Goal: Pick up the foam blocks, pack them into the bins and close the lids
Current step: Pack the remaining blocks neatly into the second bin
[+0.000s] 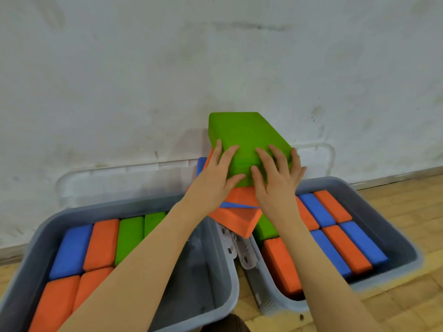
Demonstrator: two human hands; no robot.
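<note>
A green foam block (244,142) atop a stack is gripped by both hands. The left hand (215,173) and right hand (278,178) are extended forward, fingers spread over its near end.

Light is even and soft, fairly bright, seemingly from overhead, though no lamp shows; there is no hard glare, only faint sheen on the clear lids (124,180) against the wall (215,56). Shadows are weak: a soft grey one on the wall left of the green block (242,137), and darker shade inside the left bin (215,259) along its right wall. The wide lens bows the wall's base line and the bin rims toward the corners, and the whole frame looks slightly smeared, worst at the right bin (395,224) edge.
</note>
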